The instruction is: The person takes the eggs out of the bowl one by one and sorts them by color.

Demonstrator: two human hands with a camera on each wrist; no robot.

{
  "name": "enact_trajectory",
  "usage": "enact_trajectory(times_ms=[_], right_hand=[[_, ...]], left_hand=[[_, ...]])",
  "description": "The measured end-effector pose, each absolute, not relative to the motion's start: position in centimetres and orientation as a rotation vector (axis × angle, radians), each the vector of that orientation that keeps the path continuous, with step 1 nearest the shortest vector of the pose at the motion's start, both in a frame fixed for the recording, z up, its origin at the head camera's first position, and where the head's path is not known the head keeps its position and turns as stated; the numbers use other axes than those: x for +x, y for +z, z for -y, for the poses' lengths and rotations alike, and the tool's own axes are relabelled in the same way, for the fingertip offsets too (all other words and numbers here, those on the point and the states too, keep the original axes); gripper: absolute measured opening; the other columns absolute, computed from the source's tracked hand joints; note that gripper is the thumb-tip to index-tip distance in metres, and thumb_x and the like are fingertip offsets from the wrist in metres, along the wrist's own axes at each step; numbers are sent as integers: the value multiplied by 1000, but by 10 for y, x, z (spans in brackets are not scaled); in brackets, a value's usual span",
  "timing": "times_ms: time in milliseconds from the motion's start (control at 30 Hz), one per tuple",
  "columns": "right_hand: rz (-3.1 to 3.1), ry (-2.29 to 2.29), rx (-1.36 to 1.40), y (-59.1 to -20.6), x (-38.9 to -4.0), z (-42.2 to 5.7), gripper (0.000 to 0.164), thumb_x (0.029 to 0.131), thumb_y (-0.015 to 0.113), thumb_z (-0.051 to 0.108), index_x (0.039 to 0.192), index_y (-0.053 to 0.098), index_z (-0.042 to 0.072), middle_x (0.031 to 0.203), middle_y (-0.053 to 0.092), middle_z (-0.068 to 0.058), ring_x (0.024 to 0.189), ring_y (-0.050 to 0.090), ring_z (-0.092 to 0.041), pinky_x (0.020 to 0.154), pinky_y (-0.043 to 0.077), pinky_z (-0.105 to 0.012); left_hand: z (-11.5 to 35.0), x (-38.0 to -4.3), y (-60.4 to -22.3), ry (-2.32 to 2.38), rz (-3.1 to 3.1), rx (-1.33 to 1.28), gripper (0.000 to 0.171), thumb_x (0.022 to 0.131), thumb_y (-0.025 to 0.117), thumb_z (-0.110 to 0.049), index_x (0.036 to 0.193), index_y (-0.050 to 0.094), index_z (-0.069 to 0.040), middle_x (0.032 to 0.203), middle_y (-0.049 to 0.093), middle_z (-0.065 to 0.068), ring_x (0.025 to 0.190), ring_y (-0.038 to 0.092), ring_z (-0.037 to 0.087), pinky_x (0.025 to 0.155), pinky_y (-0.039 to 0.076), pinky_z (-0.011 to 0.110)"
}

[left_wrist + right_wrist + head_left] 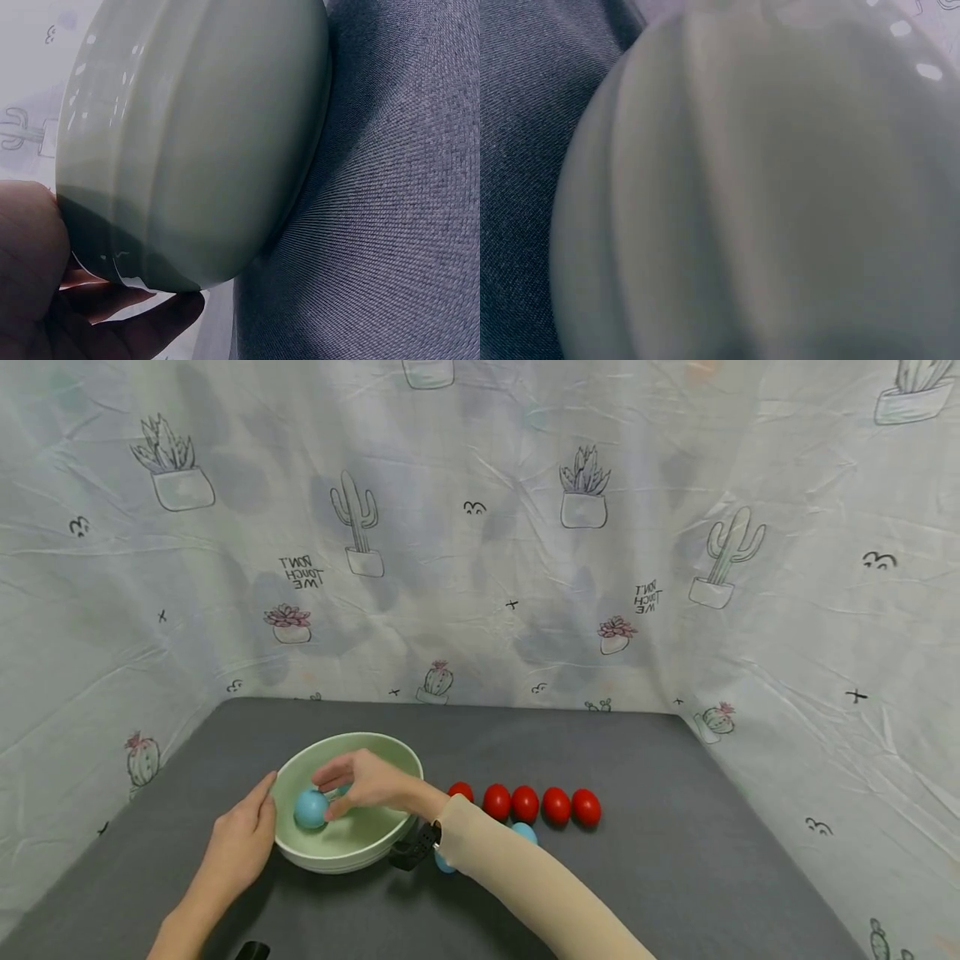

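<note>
A pale green bowl [352, 852] stands on the grey table. My left hand [242, 839] holds its left side, fingers against the outer wall; the left wrist view shows those fingertips touching the bowl [225, 150]. Inside the bowl my right hand [367, 781] has its fingers and thumb spread apart. A blue ball [309, 810] lies at the thumb tip and fingertips. Another bit of blue [344, 789] shows through the gap of the hand, mostly hidden. The right wrist view is filled by the bowl's outside [817, 187], with no fingers in sight.
Right of the bowl stands a row of several red egg-shaped pieces [557, 807]. Two blue balls, one [525, 832] behind the right forearm and one [445, 863] beside the black wrist device [414, 850], are partly hidden. A cactus-print curtain [480, 543] surrounds the table [660, 860].
</note>
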State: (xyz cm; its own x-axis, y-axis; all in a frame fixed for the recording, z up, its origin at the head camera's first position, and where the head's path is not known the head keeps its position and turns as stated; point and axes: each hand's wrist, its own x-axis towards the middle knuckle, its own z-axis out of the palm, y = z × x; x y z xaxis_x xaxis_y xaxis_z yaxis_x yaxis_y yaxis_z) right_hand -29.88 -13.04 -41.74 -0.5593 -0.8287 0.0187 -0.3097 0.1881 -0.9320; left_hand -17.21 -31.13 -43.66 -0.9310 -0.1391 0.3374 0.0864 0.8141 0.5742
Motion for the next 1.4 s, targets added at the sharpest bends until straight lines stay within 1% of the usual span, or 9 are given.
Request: enact_trajectory(times_ms=[167, 300, 467, 633, 800, 967, 1200, 1400], right_hand=[[-1879, -1240, -1120, -418, -296, 132, 52, 75, 80, -10, 124, 66, 1, 115, 69, 0, 99, 66, -8, 82, 52, -21], [-1830, -1136, -1143, -418, -293, 133, 49, 75, 81, -10, 121, 68, 2, 111, 70, 4, 97, 65, -5, 82, 53, -22], [-1806, -1035, -1182, -416, -292, 135, 50, 74, 82, -8, 121, 68, 3, 108, 70, 8, 96, 65, -3, 82, 52, -21], [-1771, -1027, -1200, -416, -292, 134, 51, 74, 81, -9, 122, 67, 2, 109, 70, 7, 95, 65, -5, 83, 52, -22], [-1762, -1034, -1197, -417, -291, 134, 51, 75, 81, -9, 123, 67, 3, 110, 69, 10, 94, 66, -5, 84, 52, -23], [-1752, -1038, -1199, -418, -291, 135, 51, 75, 80, -10, 124, 67, 2, 111, 68, 10, 96, 66, -5, 85, 52, -23], [-1786, -1023, -1196, -419, -291, 135, 51, 76, 80, -8, 123, 68, 5, 110, 68, 12, 95, 65, -4, 84, 52, -22], [-1789, -1033, -1172, -419, -290, 134, 50, 76, 81, -7, 122, 68, 7, 109, 68, 13, 96, 65, -4, 82, 53, -23]], left_hand=[[311, -171, -437, -850, 2622, 38, 46, 107, 31, -14, 144, 38, 12, 134, 45, 40, 120, 42, 59, 91, 37, 70], [311, -170, -436, -854, 2632, 54, 47, 107, 30, -14, 145, 37, 12, 135, 43, 40, 122, 41, 58, 92, 36, 70], [311, -171, -435, -862, 2643, 62, 47, 107, 29, -15, 145, 35, 12, 136, 42, 39, 122, 41, 58, 93, 36, 70], [311, -172, -436, -859, 2640, 58, 47, 107, 29, -15, 145, 36, 12, 136, 42, 39, 122, 40, 58, 93, 36, 70], [311, -173, -437, -861, 2648, 61, 48, 107, 29, -16, 146, 35, 12, 137, 42, 39, 123, 40, 57, 94, 36, 70], [310, -172, -436, -872, 2655, 76, 48, 107, 28, -17, 147, 34, 11, 138, 41, 39, 124, 40, 57, 94, 35, 70], [310, -173, -437, -857, 2654, 75, 47, 107, 29, -16, 145, 35, 12, 137, 41, 39, 123, 40, 58, 94, 35, 70], [311, -173, -439, -863, 2655, 65, 48, 107, 28, -16, 145, 35, 12, 137, 42, 39, 123, 40, 58, 94, 36, 70]])
